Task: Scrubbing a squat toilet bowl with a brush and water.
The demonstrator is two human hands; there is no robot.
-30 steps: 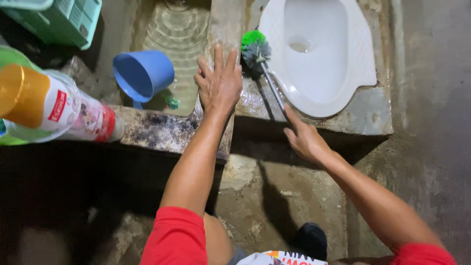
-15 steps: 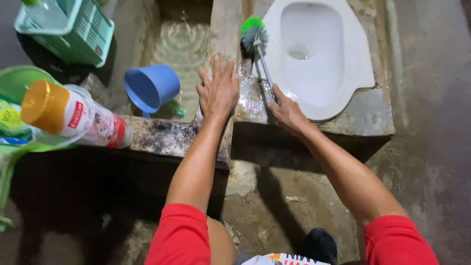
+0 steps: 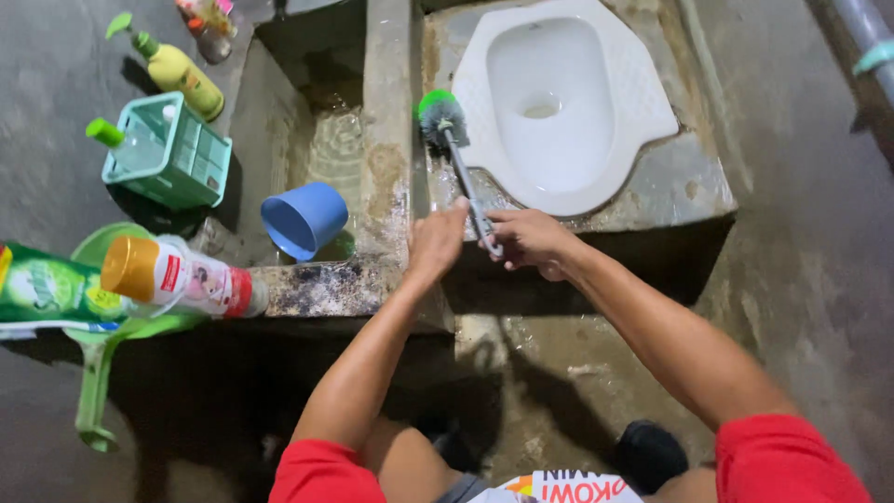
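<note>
A toilet brush (image 3: pixel 456 163) with a green and grey head lies slanted on the wet concrete ledge, just left of the white squat toilet (image 3: pixel 643 102). My right hand (image 3: pixel 529 240) grips the lower end of its metal handle. My left hand (image 3: pixel 436 244) has come up beside it, with its fingers curled against the same handle just above the right hand. The brush head rests on the ledge between the toilet and the water basin (image 3: pixel 340 140). Both arms reach forward from red sleeves.
A blue dipper (image 3: pixel 303 219) floats in the basin. To the left are a green basket (image 3: pixel 168 154), a yellow pump bottle (image 3: pixel 182 74), a gold-capped bottle (image 3: pixel 177 277), a green packet (image 3: pixel 47 289) and a green scoop (image 3: pixel 93 391). A pipe (image 3: pixel 866 37) runs along the top right. There is wet concrete floor below.
My left hand left its flat rest on the ledge and moved right to the brush handle. My right hand slid down to the handle's end. The view pulled back and shifted.
</note>
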